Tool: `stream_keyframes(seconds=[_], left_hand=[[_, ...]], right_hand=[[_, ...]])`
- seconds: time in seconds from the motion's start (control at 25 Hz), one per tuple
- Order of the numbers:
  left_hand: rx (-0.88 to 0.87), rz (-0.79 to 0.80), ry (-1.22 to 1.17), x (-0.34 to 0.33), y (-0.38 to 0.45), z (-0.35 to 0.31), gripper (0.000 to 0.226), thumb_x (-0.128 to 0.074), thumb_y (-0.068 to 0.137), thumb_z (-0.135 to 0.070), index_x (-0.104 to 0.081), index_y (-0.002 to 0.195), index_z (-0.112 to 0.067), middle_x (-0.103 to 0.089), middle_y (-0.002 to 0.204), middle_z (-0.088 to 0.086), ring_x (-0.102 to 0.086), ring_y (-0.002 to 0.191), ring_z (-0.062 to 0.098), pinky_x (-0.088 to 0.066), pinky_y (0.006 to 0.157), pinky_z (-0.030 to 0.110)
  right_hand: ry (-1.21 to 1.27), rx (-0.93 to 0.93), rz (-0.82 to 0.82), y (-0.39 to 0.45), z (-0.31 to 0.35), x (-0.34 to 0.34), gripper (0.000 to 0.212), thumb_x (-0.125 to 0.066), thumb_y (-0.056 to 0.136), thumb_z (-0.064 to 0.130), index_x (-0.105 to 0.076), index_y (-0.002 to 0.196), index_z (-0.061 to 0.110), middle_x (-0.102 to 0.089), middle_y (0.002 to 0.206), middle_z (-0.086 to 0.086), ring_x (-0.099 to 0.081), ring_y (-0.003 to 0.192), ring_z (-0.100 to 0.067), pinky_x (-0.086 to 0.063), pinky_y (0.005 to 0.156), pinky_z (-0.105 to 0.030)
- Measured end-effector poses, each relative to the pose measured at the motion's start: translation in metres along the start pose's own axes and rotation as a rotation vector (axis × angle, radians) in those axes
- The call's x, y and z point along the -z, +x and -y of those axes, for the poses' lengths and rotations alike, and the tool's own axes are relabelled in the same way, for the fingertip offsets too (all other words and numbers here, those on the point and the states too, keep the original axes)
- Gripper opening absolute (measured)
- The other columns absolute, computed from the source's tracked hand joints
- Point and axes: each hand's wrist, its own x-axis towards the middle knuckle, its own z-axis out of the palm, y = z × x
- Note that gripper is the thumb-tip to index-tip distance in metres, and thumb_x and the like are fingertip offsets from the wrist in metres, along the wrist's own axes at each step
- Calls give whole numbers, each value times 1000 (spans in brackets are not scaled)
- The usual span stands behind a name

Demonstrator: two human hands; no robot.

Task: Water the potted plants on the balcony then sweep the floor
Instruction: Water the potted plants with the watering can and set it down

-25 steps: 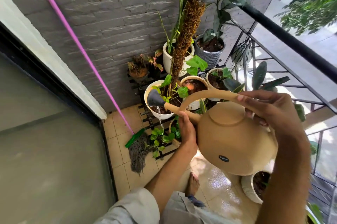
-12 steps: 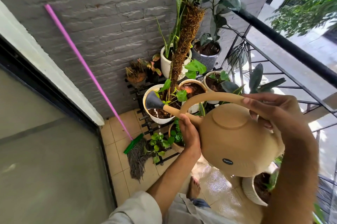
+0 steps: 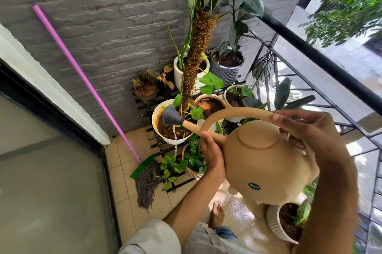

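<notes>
Watering can (image 3: pixel 266 163) mid-frame, tipped left.
Right hand (image 3: pixel 310 129) grips its handle; left hand (image 3: pixel 210 156) seems to hold the spout.

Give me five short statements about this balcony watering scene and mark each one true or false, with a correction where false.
1. Water runs from the grey rose of the tan watering can. True.
2. The right hand holds the can by its spout. False: it grips the arched handle; the left hand is at the spout's base.
3. The mop with the pink handle leans against the grey brick wall. True.
4. The mop's head is raised off the tiles. False: its strands lie on the tiled floor.
5. The moss pole rises from a white pot. True.
</notes>
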Motion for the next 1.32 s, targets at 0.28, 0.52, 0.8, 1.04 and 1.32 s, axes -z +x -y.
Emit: stream_keyframes(seconds=[0.28, 0.52, 0.8, 1.04, 1.32], left_hand=[[-26, -21, 39, -74, 3, 24, 61, -27, 107, -67, -42, 159, -37, -53, 156, 5, -54, 114, 21, -43, 98, 37], [-9, -18, 56, -127, 1, 51, 63, -28, 107, -68, -39, 161, -38, -50, 160, 6, -53, 137, 29, -43, 109, 42], [-24, 22, 30, -159, 2, 65, 62, -31, 104, -72, -42, 157, -42, -54, 157, 5, -55, 138, 30, -43, 118, 54], [1, 19, 0, -179, 11, 64, 62, -34, 102, -75, -47, 152, -41, -59, 150, 7, -60, 131, 33, -49, 111, 60], [-22, -29, 2, -175, 24, 59, 69, -24, 105, -70, -35, 163, -34, -50, 159, 10, -55, 124, 25, -44, 113, 46]], right_hand=[[-26, -13, -17, 36, 0, 67, 28, -89, 83, 40, -87, 104, 22, -63, 61, -15, -37, 53, -24, -30, 52, -22], [-47, -8, -19, 58, -8, 118, 25, -89, 84, 39, -88, 103, 23, -62, 63, -21, -37, 55, -26, -30, 52, -22], [-58, -12, -26, 77, -21, 150, 24, -89, 83, 40, -88, 100, 23, -59, 70, -34, -36, 44, -18, -30, 53, -21], [-39, 6, -24, 90, -28, 165, 24, -89, 83, 43, -88, 99, 25, -60, 63, -27, -37, 42, -17, -31, 50, -19], [-18, -14, 45, 115, -32, 152, 25, -91, 81, 40, -88, 99, 22, -61, 58, -16, -36, 45, -17, -29, 47, -18]])
